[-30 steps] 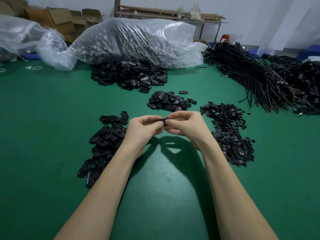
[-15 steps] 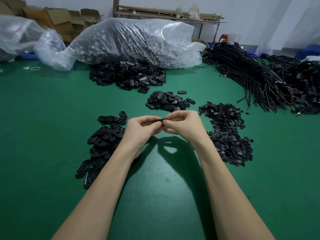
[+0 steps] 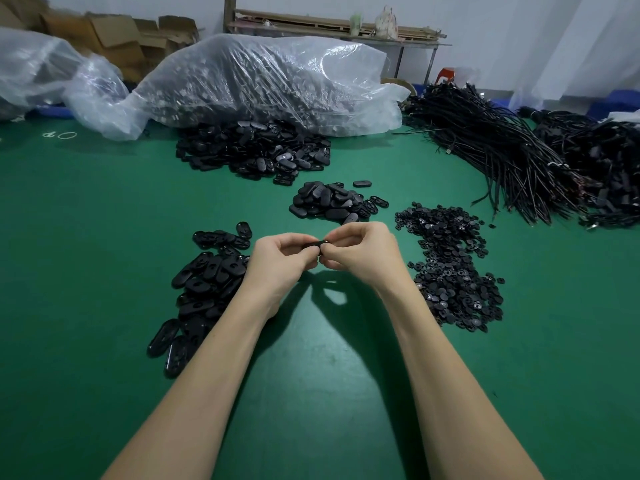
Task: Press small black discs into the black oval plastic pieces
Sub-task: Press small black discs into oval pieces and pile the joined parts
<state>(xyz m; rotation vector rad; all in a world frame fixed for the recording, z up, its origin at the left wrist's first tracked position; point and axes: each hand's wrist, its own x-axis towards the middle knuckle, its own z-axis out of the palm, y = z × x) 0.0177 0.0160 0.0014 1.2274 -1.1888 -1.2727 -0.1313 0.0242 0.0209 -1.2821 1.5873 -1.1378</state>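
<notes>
Surface: green matte table mat point(image 3: 311, 393), bare in the near foreground apart from the two forearms and their shadows.

Mid-table, above the mat: left hand point(image 3: 277, 261) and right hand point(image 3: 363, 254) meet fingertip to fingertip, both with curled fingers pinching one black oval plastic piece point(image 3: 313, 244) between them. Only the piece's top edge shows; whether a disc sits in it cannot be told.

Left of the left hand: loose heap of black oval plastic pieces with a centre hole point(image 3: 204, 285), trailing toward the near left. Right of the right hand: spread pile of small black round discs point(image 3: 450, 268). Just beyond the hands: small heap of black oval shells point(image 3: 332, 202), one lying apart at its far edge.

Farther back: larger mound of black oval parts point(image 3: 252, 150) spilling from under a big clear plastic bag point(image 3: 270, 81). A second clear bag point(image 3: 38, 67) lies at far left. Far right: bundles of black cables point(image 3: 502, 150).

Room: brown cardboard boxes point(image 3: 114, 36) against a white wall point(image 3: 502, 15), and a wooden bench point(image 3: 329, 27) holding planks and small items.
</notes>
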